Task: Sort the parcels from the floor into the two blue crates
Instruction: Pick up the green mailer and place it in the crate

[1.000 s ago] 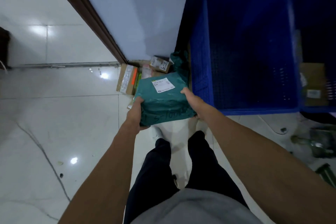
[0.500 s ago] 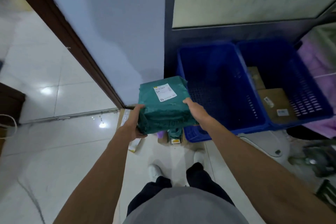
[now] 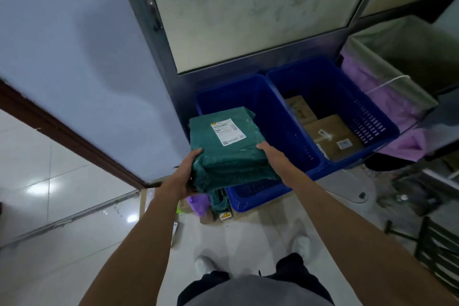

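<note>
Floor parcels (image 3: 198,205): beside left crate's (image 3: 285,126) near corner.
Left hand (image 3: 185,177): grips green parcel's (image 3: 228,154) left edge.
Right hand (image 3: 272,154): grips its right edge.
Green parcel: held above left crate's near-left rim.
Right crate (image 3: 367,117): touching left crate; holds boxes (image 3: 330,135).

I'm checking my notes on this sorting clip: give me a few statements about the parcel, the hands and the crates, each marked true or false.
1. The left hand and the right hand both hold the green parcel. True.
2. The parcel's white label faces down. False: the label faces up.
3. The right crate holds brown cardboard boxes. True.
4. The green parcel lies on the bottom of the left crate. False: both hands hold it up, clear of the left crate.
5. The floor has no parcels. False: parcels lie below the held one.
</note>
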